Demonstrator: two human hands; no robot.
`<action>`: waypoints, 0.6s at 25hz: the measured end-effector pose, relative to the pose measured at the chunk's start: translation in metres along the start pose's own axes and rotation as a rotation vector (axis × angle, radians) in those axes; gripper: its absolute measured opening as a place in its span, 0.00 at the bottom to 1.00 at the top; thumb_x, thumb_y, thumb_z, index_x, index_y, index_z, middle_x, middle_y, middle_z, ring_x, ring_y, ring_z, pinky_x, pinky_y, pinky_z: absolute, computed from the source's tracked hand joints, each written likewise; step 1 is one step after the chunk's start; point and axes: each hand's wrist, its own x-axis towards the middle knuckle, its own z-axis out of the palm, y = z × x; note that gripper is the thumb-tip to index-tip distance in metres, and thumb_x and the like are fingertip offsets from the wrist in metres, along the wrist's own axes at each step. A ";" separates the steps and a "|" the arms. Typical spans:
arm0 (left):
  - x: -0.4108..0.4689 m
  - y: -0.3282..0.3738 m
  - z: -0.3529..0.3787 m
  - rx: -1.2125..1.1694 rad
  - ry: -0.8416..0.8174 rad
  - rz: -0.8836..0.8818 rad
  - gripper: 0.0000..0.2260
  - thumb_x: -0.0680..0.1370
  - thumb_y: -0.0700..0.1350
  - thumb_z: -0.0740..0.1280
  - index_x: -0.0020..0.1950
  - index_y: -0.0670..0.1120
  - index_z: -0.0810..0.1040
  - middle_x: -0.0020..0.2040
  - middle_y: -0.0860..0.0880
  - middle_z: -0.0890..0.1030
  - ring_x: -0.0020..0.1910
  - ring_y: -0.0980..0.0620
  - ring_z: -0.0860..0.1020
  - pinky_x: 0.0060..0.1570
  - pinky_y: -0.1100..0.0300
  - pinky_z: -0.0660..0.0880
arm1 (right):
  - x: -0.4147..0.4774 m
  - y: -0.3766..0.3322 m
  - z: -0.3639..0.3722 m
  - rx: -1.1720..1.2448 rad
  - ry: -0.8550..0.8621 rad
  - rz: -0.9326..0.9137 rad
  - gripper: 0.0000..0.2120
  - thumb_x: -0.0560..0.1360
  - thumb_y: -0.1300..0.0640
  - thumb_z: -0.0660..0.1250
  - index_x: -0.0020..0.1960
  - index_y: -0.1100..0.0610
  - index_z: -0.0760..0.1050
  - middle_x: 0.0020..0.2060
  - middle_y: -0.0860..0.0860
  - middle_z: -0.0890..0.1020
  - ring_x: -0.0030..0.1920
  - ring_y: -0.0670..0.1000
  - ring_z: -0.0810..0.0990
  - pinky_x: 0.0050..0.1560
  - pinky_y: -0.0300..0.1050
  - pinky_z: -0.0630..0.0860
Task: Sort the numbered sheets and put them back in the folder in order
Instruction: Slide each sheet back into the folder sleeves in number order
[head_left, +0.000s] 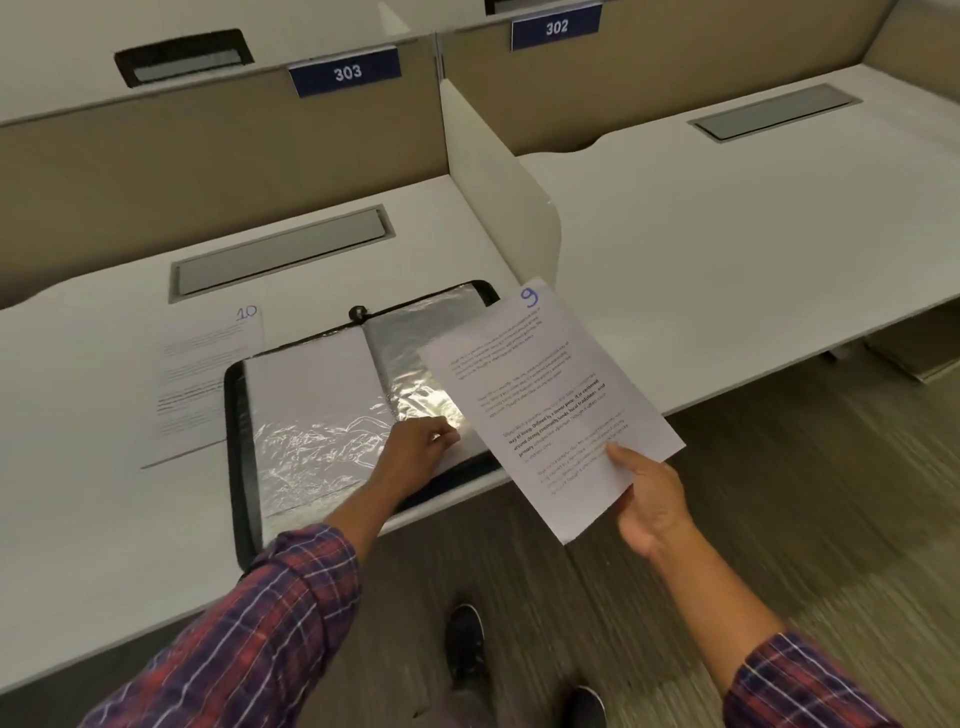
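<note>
My right hand (649, 501) grips sheet 9 (550, 405); my left hand (415, 449) seemingly pinches the folder (235, 415) sleeve open. Next, I'd slide 9 inside.

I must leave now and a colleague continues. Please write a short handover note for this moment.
Left hand: fingers curled on the right clear plastic sleeve of the open black zip folder, apparently pinching it.
Right hand: holds the white printed sheet marked 9 above the folder's right edge.
White sheet marked 10 lies on the white desk, left of the folder.
Done: unclear. Left: file 9, then probably 10.
</note>
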 end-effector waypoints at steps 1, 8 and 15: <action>0.000 0.001 -0.002 0.007 -0.021 0.006 0.08 0.83 0.48 0.69 0.53 0.49 0.87 0.48 0.51 0.86 0.46 0.53 0.81 0.52 0.51 0.79 | 0.000 -0.002 -0.009 -0.015 -0.010 0.010 0.19 0.77 0.68 0.71 0.66 0.56 0.78 0.59 0.58 0.86 0.61 0.61 0.83 0.58 0.61 0.81; -0.003 0.012 -0.003 0.042 0.021 -0.032 0.04 0.78 0.39 0.74 0.43 0.42 0.85 0.40 0.48 0.85 0.39 0.51 0.81 0.42 0.56 0.77 | 0.000 -0.007 -0.067 -0.165 -0.089 0.089 0.20 0.77 0.67 0.70 0.68 0.56 0.77 0.59 0.60 0.85 0.62 0.63 0.84 0.65 0.69 0.77; 0.003 0.016 -0.006 0.055 0.015 -0.010 0.06 0.80 0.45 0.73 0.49 0.44 0.89 0.42 0.48 0.87 0.40 0.52 0.83 0.43 0.57 0.77 | -0.005 -0.005 -0.098 -0.390 -0.204 0.155 0.19 0.78 0.66 0.68 0.68 0.59 0.75 0.59 0.63 0.84 0.60 0.66 0.84 0.64 0.73 0.76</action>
